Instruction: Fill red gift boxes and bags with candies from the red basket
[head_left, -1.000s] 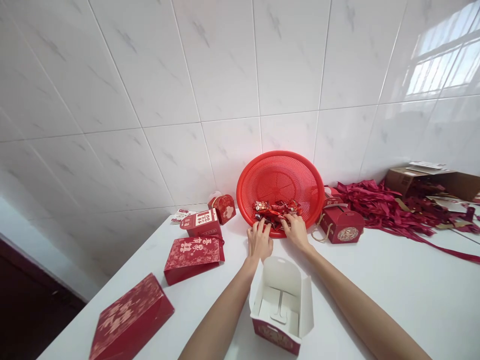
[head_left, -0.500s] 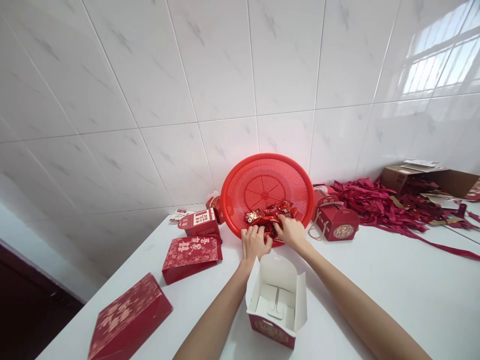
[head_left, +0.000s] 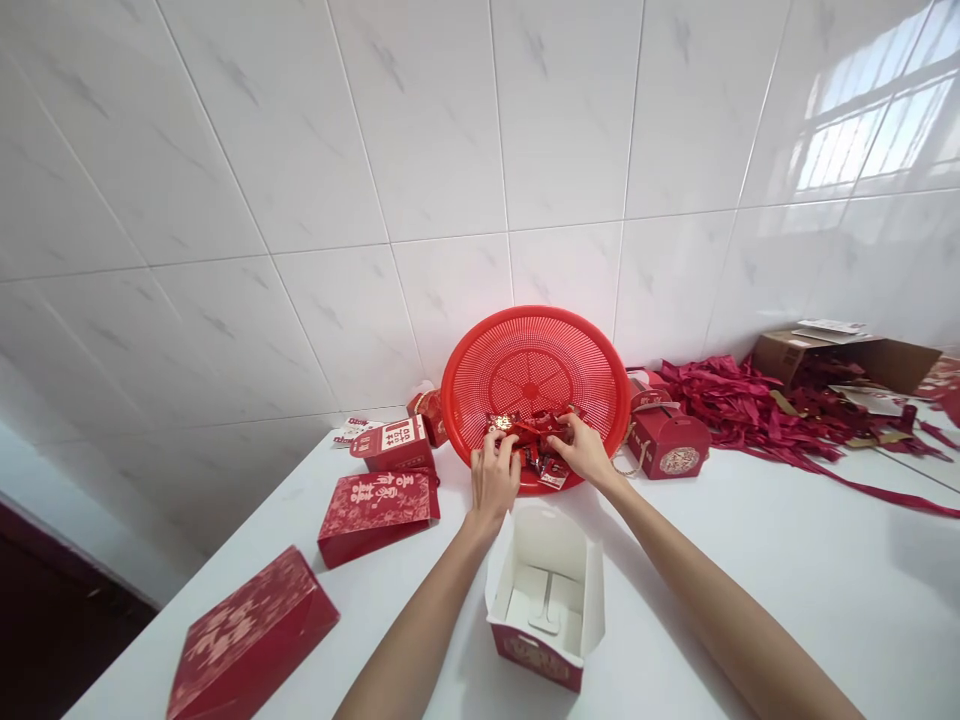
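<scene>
A red plastic basket (head_left: 480, 350) leans tilted against the tiled wall, with red and gold wrapped candies (head_left: 551, 468) gathered in its lower part. Both hands reach in among them. My left hand (head_left: 495, 475) is at the left of the pile, fingers curled down on the wrappers; whatever lies under its fingertips is hidden. On the right side my right hand (head_left: 581, 448) pinches at a red wrapped candy. Between my forearms stands an open red gift box (head_left: 536, 655), white inside, flaps up, with nothing in it.
Red cartons (head_left: 251, 635) lie along the table's left side, with a small printed box (head_left: 395, 443) behind them. Right of the basket sits a closed red gift box (head_left: 671, 442). Farther right are heaped dark-red ribbons (head_left: 731, 405) and an open cardboard box (head_left: 892, 360).
My left hand has shifted slightly left and up over the candies. The fingers of my right hand have moved a little, and more candies show between the hands.
</scene>
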